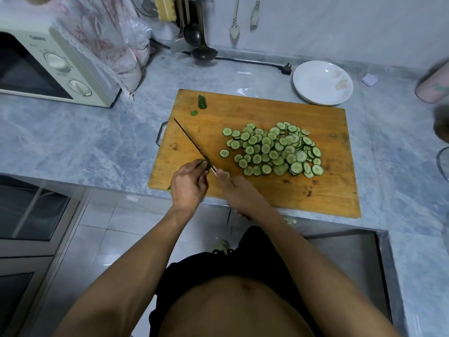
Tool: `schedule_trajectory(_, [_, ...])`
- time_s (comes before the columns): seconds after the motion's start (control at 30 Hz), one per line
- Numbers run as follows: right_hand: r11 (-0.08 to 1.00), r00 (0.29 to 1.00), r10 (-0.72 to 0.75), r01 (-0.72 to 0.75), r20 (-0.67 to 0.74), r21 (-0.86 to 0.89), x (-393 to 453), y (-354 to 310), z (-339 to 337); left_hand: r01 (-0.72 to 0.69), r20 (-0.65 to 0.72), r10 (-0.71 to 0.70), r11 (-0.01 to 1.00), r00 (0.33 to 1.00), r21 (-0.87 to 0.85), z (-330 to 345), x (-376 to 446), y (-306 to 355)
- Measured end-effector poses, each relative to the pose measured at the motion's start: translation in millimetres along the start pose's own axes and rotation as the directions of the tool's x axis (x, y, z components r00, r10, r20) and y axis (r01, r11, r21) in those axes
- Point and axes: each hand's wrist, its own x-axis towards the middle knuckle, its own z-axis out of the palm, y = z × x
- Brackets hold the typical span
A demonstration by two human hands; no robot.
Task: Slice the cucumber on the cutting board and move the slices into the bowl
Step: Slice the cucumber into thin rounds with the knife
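Wooden cutting board: slices heaped.
Your left hand: fingers pinch cucumber stub.
Your right hand: fingers grip knife.
Bowl: on bench.

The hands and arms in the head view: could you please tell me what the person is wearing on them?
Both arms are bare, with no sleeves and no gloves. The left hand has a thin, light-coloured ring on one finger. The right hand shows no ring, watch or band. No wristwear is visible on either arm.

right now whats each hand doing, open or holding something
Left hand: pinching the last bit of cucumber against the knife.
Right hand: gripping the knife handle, forefinger along the blade.
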Motion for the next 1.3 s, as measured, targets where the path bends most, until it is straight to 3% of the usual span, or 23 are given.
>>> schedule_trajectory(0.43, [0.981, 0.997, 0.077, -0.08, 0.021, 0.178, -16, -6, -24, 0.044, 0.042, -0.042, 0.999, 0.998, -0.032, -8, 7, -1])
schedule_trajectory(0.83, [0.993, 0.997, 0.07, -0.071, 0.008, 0.094, -37, -15, -17, 0.066, 0.049, -0.062, 0.995, 0.997, -0.072, -5, 5, -2])
schedule_trajectory(1.3, [0.998, 0.999, 0.04, -0.039, -0.007, 0.051, -37, -10, -14, -0.01, 0.027, 0.012, 0.997, 1.0, -0.07, -5, 3, -3])
